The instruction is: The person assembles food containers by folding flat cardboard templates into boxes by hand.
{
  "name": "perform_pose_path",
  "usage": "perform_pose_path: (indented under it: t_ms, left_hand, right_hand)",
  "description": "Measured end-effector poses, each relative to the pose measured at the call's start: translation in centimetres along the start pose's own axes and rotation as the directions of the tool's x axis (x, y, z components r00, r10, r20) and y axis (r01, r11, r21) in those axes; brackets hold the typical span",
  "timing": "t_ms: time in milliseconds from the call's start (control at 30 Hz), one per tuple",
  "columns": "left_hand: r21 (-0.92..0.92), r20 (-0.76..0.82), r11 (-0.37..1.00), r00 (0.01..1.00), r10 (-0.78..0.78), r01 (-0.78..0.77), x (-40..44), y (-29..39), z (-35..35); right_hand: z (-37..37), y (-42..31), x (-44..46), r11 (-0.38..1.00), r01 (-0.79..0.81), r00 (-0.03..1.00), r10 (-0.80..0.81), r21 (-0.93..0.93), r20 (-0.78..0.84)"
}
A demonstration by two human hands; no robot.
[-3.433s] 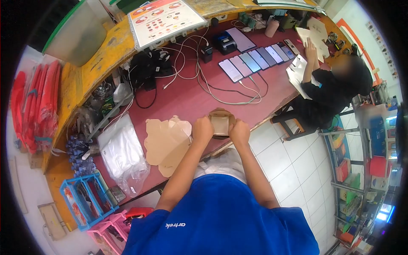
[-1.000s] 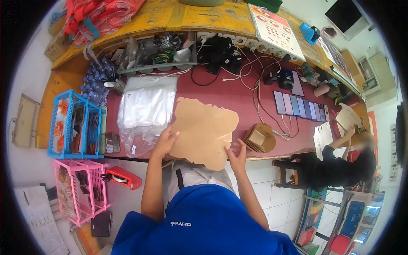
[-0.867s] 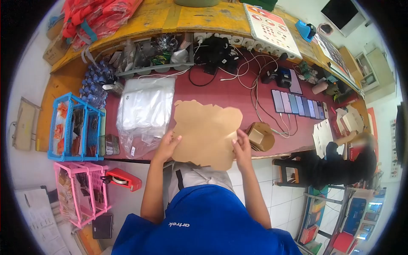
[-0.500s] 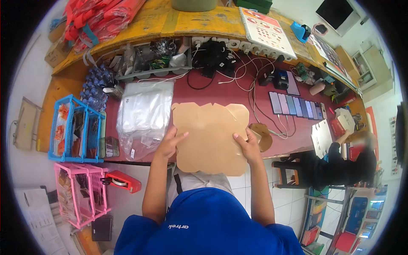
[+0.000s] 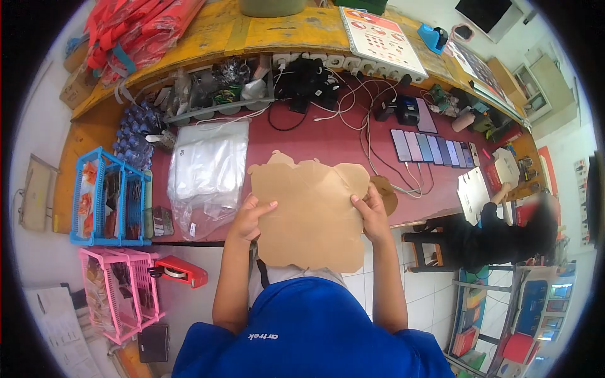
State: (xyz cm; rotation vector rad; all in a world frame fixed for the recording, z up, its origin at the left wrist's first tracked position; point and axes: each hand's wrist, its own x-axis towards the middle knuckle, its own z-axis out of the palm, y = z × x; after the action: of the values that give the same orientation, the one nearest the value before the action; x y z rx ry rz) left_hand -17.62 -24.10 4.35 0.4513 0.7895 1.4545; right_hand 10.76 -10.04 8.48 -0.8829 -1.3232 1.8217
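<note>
left hand (image 5: pixel 251 218) and right hand (image 5: pixel 373 215) are pinching opposite edges of a die-cut cardboard blank (image 5: pixel 312 217), likely balancing it.

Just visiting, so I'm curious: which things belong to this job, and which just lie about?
In use:
cardboard sheet, held by left hand and right hand
probably partly hidden cardboard piece

Seemingly lying about:
plastic bags
phones
red tape dispenser

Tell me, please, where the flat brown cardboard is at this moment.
In the head view, the flat brown cardboard is held between the left hand and the right hand, over the near edge of the red tabletop, right of the clear plastic bags.
</note>
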Motion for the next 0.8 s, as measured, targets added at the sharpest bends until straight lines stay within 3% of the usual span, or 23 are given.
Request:
perform_pose_path:
  t_ms: [67,200,300,367,467,567,633,700,800]
  left_hand:
    - [0.001,-0.131,0.998,0.99,0.057,-0.057,-0.3,0.0,0.8]
    - [0.07,-0.101,0.993,0.989,0.104,-0.098,-0.5,0.4,0.1]
    - [0.084,-0.097,0.984,0.981,0.165,-0.158,-0.1,0.5,1.5]
    - [0.062,-0.116,0.983,0.977,0.179,-0.173,-0.1,0.5,2.0]
    - [0.093,-0.062,0.964,0.964,0.257,-0.25,-0.6,0.9,3.7]
    - [0.071,-0.019,0.98,0.982,0.188,-0.187,-1.1,1.2,4.4]
    - [0.026,-0.053,0.983,0.982,0.182,-0.181,-0.9,0.9,4.7]
    - [-0.018,-0.092,0.983,0.98,0.179,-0.181,-0.6,0.5,5.1]
    - [-0.006,-0.195,0.981,0.962,0.191,-0.196,-0.7,0.0,6.1]
  right_hand:
    - [-0.2,-0.1,0.0,0.999,-0.033,0.999,0.033,-0.012,0.03]
    - [-0.2,0.0,-0.6,0.999,-0.043,0.998,0.043,0.02,0.045]
    - [-0.5,0.9,-0.7,0.999,-0.042,0.998,0.041,-0.031,-0.042]
    - [-0.7,1.3,-1.0,0.999,-0.044,0.999,0.043,0.025,0.02]
    - [-0.6,1.1,-1.7,0.999,0.029,0.999,-0.029,-0.017,0.04]
    - [0.2,-0.3,-2.9,0.991,0.119,0.992,-0.115,-0.068,0.053]
    - [-0.4,0.1,-3.2,0.996,0.084,0.996,-0.083,-0.033,0.021]
    - [-0.8,-0.4,-3.7,0.964,-0.222,0.975,0.218,0.145,0.038]
    - [-0.9,0.6,-3.9,0.922,-0.237,0.967,0.253,0.306,-0.012]
